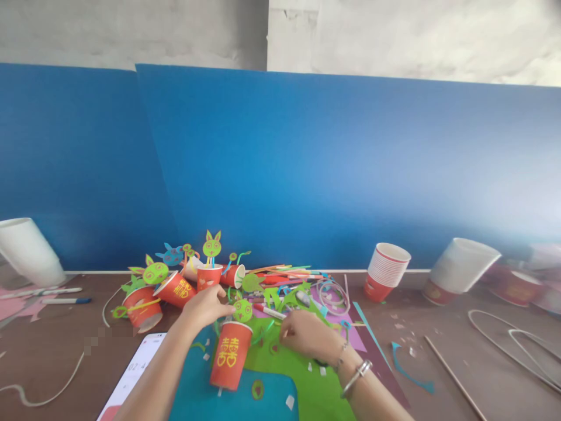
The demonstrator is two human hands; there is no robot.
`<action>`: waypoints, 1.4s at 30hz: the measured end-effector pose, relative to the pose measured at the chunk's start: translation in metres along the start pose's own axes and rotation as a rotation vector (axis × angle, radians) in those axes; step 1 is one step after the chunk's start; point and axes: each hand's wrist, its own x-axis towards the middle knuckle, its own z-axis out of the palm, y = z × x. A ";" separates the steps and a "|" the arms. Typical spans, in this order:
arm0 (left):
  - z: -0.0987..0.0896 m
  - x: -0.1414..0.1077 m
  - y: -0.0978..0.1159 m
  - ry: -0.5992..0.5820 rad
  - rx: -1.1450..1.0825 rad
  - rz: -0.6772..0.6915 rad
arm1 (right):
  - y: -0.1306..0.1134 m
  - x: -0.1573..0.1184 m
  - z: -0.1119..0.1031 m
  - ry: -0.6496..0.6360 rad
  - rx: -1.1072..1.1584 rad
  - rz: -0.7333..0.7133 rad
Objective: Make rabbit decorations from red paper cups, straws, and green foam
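Observation:
A red paper cup [231, 356] with yellow characters stands slightly tilted on the teal paper. A round green paper face [242, 311] shows just above its rim. My left hand [211, 307] reaches in from the left, thumb tip at the face's left edge, index finger raised apart from the thumb. My right hand [307, 333] is curled over the green paper [319, 392], right of the cup. Whatever its fingers hold, if anything, is hidden. A white marker [268, 311] with a red end lies beside its knuckles.
Several decorated red cups [142, 310] crowd the left back. A phone [134, 371] lies by my left forearm. At right stand a cup stack [388, 269], another stack [462, 269], a thin wooden stick [453, 374] and a white cable [512, 339]. A blue partition [307, 175] rises behind.

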 end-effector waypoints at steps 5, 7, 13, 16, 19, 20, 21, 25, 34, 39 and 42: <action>0.000 -0.013 0.024 0.121 0.039 0.176 | -0.001 0.002 -0.003 -0.027 -0.198 0.125; 0.003 -0.022 0.036 0.155 0.034 0.312 | 0.011 0.006 -0.017 0.027 -0.280 0.227; 0.017 -0.042 0.062 0.088 -0.042 0.455 | 0.064 0.011 -0.046 0.115 -0.430 0.442; 0.025 -0.044 0.066 0.080 -0.071 0.502 | 0.078 0.012 -0.043 0.097 -0.444 0.443; 0.035 -0.045 0.069 0.102 -0.101 0.549 | 0.076 0.013 -0.044 0.115 -0.447 0.419; 0.038 -0.045 0.069 0.110 -0.110 0.573 | 0.072 0.013 -0.046 0.132 -0.445 0.407; 0.042 -0.046 0.070 0.117 -0.121 0.598 | 0.067 0.013 -0.048 0.152 -0.441 0.387; 0.057 -0.050 0.072 0.136 -0.191 0.670 | 0.036 0.010 -0.047 0.198 -0.380 0.240; 0.071 -0.052 0.074 0.099 -0.345 0.618 | -0.009 0.001 -0.018 0.148 0.006 -0.137; 0.071 -0.051 0.075 0.105 -0.403 0.574 | -0.009 0.001 -0.022 0.156 0.069 -0.143; 0.071 -0.051 0.075 0.136 -0.435 0.564 | -0.009 0.000 -0.021 0.165 0.078 -0.157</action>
